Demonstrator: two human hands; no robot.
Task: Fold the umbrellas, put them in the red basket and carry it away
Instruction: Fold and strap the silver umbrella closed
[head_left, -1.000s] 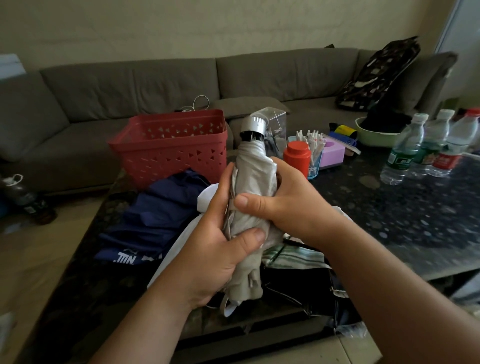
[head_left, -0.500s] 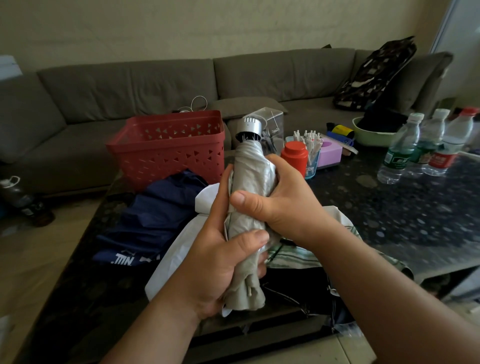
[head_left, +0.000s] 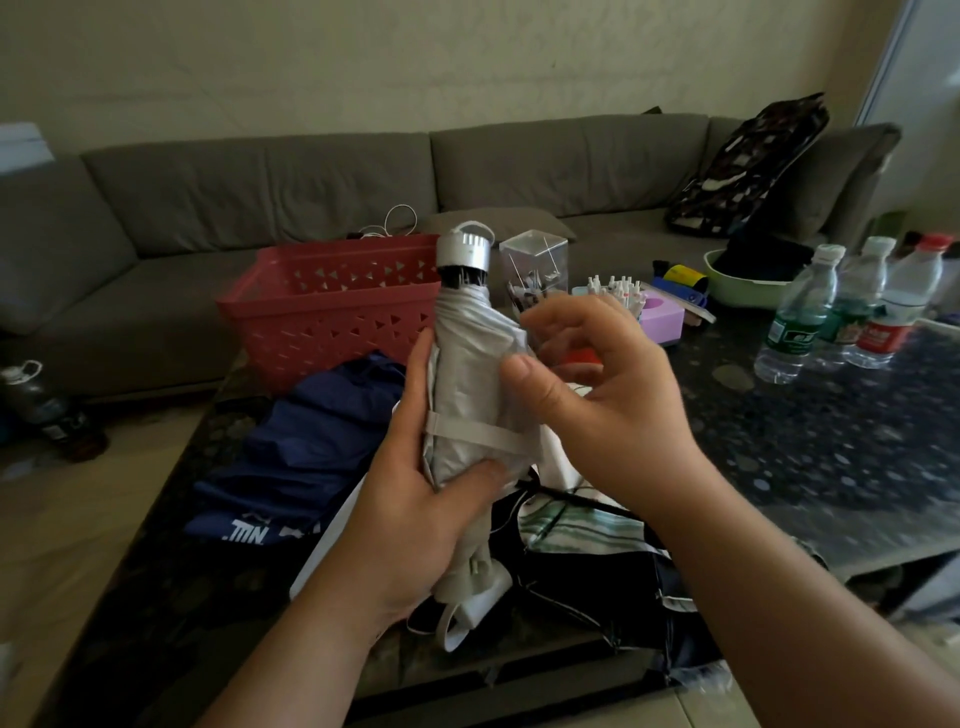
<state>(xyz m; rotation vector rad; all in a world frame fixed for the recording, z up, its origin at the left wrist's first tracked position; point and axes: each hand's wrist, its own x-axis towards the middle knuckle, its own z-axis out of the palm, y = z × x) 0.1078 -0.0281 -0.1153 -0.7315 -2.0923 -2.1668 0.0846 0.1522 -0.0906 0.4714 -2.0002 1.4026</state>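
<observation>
On the floor at the far left a dark bottle is seen standing beside the grey sofa. The red basket is set on the dark speckled table, with a navy umbrella laid in front of it. The grey umbrella, folded and held upright with its silver cap at the top and its strap wrapped round it, is gripped low down by the left hand, fingers and thumb curled round the fabric. The right hand is held just beside the upper canopy; its thumb is laid against the fabric, while the fingers are loosely spread and nothing is clasped by them. Beneath the hands a dark umbrella is spread open on the table. Three water bottles are grouped at the far right.
</observation>
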